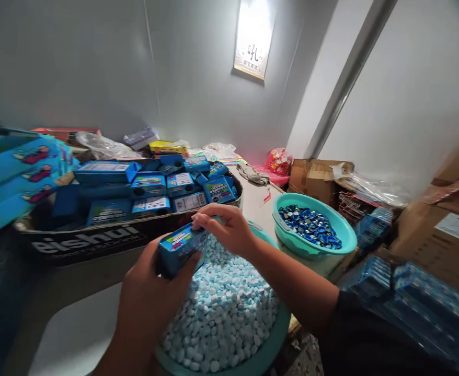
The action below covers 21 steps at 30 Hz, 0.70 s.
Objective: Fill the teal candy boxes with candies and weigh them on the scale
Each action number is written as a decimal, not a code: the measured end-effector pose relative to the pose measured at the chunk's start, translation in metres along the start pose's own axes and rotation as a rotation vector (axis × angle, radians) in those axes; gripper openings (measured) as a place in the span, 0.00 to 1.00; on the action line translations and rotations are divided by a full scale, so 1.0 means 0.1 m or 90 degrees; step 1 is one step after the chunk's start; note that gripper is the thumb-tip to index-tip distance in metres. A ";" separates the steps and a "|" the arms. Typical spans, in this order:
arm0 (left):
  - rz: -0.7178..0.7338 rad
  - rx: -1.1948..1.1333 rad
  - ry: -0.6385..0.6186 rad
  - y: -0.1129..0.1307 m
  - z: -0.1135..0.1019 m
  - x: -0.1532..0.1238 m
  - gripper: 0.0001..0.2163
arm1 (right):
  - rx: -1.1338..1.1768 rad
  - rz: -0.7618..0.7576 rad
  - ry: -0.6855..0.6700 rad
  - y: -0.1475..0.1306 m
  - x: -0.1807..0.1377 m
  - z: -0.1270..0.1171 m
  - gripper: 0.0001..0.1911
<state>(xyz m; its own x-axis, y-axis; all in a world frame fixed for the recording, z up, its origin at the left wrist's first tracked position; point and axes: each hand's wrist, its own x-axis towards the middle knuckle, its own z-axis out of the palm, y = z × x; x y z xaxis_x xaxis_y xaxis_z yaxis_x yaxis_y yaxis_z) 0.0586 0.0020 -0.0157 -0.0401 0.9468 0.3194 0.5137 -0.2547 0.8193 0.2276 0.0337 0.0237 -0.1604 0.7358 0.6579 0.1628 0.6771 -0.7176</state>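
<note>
My left hand (147, 295) is wrapped round a small blue printed cardboard box (180, 245), held tilted above a teal basin (280, 334). Heaped in that basin are small white and pale blue tablets (229, 313). At the far right end of the box, the fingers of my right hand (227, 227) are pinched together and touch its edge. What lies between those fingertips, if anything, is hidden. Just beyond my hands, a black cardboard tray (92, 244) holds several blue boxes (149, 184) like the one in my grip.
A second teal basin (316, 253) with blue and silver round pieces (310, 224) stands to the right. Cardboard cartons (441, 245) and wrapped blue packs (429, 297) line the right side. A grey glove (252, 174) lies toward the back of the table. Blue printed sheets (21, 172) stand at left.
</note>
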 end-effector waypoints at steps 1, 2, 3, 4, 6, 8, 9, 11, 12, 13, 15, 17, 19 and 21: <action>0.005 -0.010 0.011 -0.01 0.00 0.00 0.22 | -0.015 -0.006 0.005 0.01 0.00 -0.01 0.21; 0.011 -0.017 0.019 -0.03 0.00 0.00 0.22 | -0.030 -0.015 0.014 0.02 0.00 -0.01 0.20; 0.015 -0.021 0.023 -0.04 0.00 0.01 0.22 | -0.045 -0.023 0.021 0.02 0.00 -0.02 0.19; 0.018 -0.023 0.022 -0.05 0.00 0.01 0.22 | -0.057 -0.031 0.026 0.02 0.00 -0.02 0.17; 0.026 -0.036 0.016 -0.07 0.01 0.02 0.22 | -0.081 -0.045 0.023 0.01 -0.01 -0.02 0.14; 0.031 -0.066 0.012 -0.08 0.01 0.03 0.22 | -0.101 -0.065 0.002 0.00 -0.03 -0.01 0.13; 0.032 -0.078 0.011 -0.08 0.02 0.03 0.21 | -0.106 -0.073 -0.012 -0.01 -0.04 0.00 0.13; 0.027 -0.096 0.018 -0.08 0.03 0.04 0.21 | -0.104 -0.081 -0.045 -0.01 -0.05 0.01 0.14; 0.024 -0.104 0.021 -0.07 0.03 0.04 0.21 | -0.103 -0.083 -0.067 -0.02 -0.06 0.01 0.15; 0.024 -0.114 0.025 -0.07 0.03 0.05 0.21 | -0.106 -0.085 -0.092 -0.02 -0.07 0.01 0.17; 0.033 -0.137 0.030 -0.08 0.03 0.04 0.20 | -0.121 -0.092 -0.137 -0.01 -0.08 0.02 0.20; 0.049 -0.149 0.031 -0.08 0.03 0.04 0.20 | -0.134 -0.096 -0.154 0.01 -0.09 0.03 0.23; 0.061 -0.145 0.039 -0.08 0.04 0.02 0.20 | -0.131 -0.089 -0.143 0.03 -0.09 0.05 0.24; 0.071 -0.133 0.050 -0.06 0.05 0.00 0.19 | -0.106 -0.073 -0.130 0.04 -0.10 0.06 0.26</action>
<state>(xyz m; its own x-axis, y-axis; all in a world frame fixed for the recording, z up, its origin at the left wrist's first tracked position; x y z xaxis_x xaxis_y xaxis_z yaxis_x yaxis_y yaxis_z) 0.0600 0.0046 -0.0232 -0.0631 0.8943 0.4431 0.3307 -0.4001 0.8547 0.2237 0.0290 0.0124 -0.3773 0.6495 0.6601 0.2880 0.7598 -0.5829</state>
